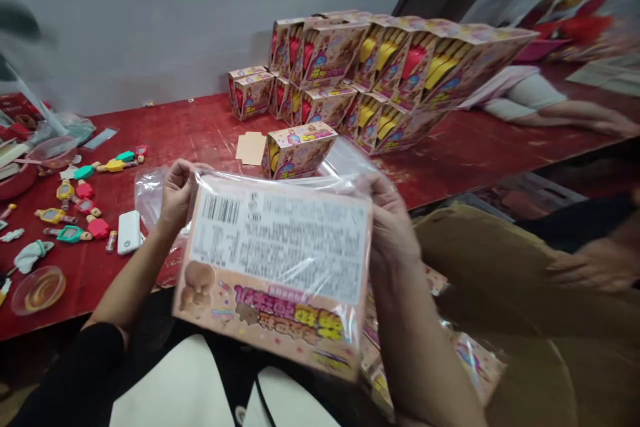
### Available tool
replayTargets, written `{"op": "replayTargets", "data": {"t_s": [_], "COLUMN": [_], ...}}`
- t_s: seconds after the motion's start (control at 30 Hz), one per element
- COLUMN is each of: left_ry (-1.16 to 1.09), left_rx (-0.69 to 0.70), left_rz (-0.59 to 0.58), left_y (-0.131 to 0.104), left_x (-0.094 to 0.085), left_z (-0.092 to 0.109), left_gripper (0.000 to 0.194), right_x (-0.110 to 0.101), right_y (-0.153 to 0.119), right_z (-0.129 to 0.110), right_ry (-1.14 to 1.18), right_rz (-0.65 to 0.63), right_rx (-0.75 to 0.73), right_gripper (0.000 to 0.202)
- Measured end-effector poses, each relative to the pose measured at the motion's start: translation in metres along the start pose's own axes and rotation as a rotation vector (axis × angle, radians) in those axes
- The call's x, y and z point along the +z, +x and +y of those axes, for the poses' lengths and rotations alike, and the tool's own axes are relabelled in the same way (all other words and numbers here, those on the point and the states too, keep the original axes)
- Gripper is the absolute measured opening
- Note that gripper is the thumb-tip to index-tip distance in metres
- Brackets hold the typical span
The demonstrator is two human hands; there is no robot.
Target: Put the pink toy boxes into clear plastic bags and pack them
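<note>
A printed cardboard box (280, 267) in clear plastic wrap is held up in front of me, its barcode side facing me and its lettering upside down. My left hand (181, 190) pinches the wrap at the box's upper left corner. At the upper right corner my right hand (390, 217) grips the wrapped box, with some fingers hidden behind it. Just beyond it on the red table stands one printed display box (303, 150) with yellow items inside. A flat piece of cardboard (251, 148) lies beside that box. Loose clear plastic (150, 193) spreads near my left hand.
Stacked display boxes (340, 60) stand at the back of the red table (210, 120). Small colourful toys (70, 233), a white power bank (129, 232) and a clear bowl (39, 290) lie left. A large carton (480, 260) and another person's hand (595, 263) are at right.
</note>
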State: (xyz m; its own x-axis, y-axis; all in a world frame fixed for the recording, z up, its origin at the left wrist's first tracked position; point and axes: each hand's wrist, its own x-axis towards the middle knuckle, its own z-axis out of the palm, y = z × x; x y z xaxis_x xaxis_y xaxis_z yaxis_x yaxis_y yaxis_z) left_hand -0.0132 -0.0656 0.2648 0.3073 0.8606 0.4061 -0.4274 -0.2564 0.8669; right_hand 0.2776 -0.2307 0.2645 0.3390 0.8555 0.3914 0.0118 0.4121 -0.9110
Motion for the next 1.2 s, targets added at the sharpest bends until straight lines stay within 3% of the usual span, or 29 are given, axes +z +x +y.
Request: {"op": "replayTargets", "data": {"t_s": [0.1,0.17,0.27,0.37,0.43,0.53,0.57,0.63,0.7,0.8,0.87,0.93,1.0,1.07,1.13,1.2], "left_ry": [0.301,0.57,0.799,0.789,0.713,0.63,0.598,0.526,0.482,0.431,0.422,0.469,0.473,0.401,0.323,0.264], "left_rx": [0.264,0.332,0.297,0.137,0.012,-0.204,-0.304,-0.433,-0.303,0.037,0.083,-0.028,-0.209,-0.312,-0.267,-0.124], "left_rz": [-0.35,-0.533,-0.595,-0.617,-0.498,-0.055,0.047,0.119,0.185,0.347,0.396,0.392,0.343,0.296,0.315,0.402], "left_y": [0.0,-0.005,-0.016,-0.022,-0.022,-0.017,-0.014,-0.007,0.0,0.004,0.002,0.0,-0.002,-0.001,0.001,0.002], "left_x": [-0.015,-0.028,-0.047,-0.062,-0.066,-0.064,-0.062,-0.057,-0.053,-0.053,-0.055,-0.055,-0.054,-0.053,-0.051,-0.049], "left_z": [0.03,0.037,0.028,0.01,-0.001,-0.019,-0.026,-0.037,-0.042,-0.039,-0.036,-0.04,-0.05,-0.06,-0.066,-0.063], "left_gripper": [0.031,0.021,0.022,0.026,0.03,0.046,0.049,0.048,0.039,0.03,0.036,0.053,0.068,0.069,0.059,0.049], "right_x": [-0.002,-0.006,-0.012,-0.012,-0.006,0.01,0.015,0.026,0.032,0.04,0.05,0.066,0.088,0.109,0.122,0.127], "right_y": [-0.004,-0.008,-0.009,-0.002,0.01,0.041,0.053,0.074,0.088,0.094,0.096,0.101,0.111,0.123,0.134,0.14], "right_z": [-0.026,-0.025,0.0,0.025,0.035,0.045,0.049,0.058,0.062,0.056,0.05,0.049,0.053,0.058,0.061,0.06], "right_ry": [-0.152,-0.38,-0.632,-0.665,-0.601,-0.671,-0.729,-0.815,-0.787,-0.662,-0.705,-0.857,-0.981,-1.017,-1.0,-0.974], "right_rz": [-0.13,-0.271,-0.373,-0.393,-0.305,-0.166,-0.205,-0.343,-0.358,-0.186,-0.161,-0.237,-0.395,-0.53,-0.559,-0.495], "right_rx": [-0.1,-0.119,-0.088,-0.025,-0.016,-0.017,0.012,0.096,0.101,-0.032,-0.154,-0.225,-0.127,0.034,0.063,-0.027], "right_gripper": [0.02,0.019,0.026,0.028,0.028,0.038,0.041,0.041,0.032,0.026,0.03,0.042,0.052,0.038,0.017,0.019]}}
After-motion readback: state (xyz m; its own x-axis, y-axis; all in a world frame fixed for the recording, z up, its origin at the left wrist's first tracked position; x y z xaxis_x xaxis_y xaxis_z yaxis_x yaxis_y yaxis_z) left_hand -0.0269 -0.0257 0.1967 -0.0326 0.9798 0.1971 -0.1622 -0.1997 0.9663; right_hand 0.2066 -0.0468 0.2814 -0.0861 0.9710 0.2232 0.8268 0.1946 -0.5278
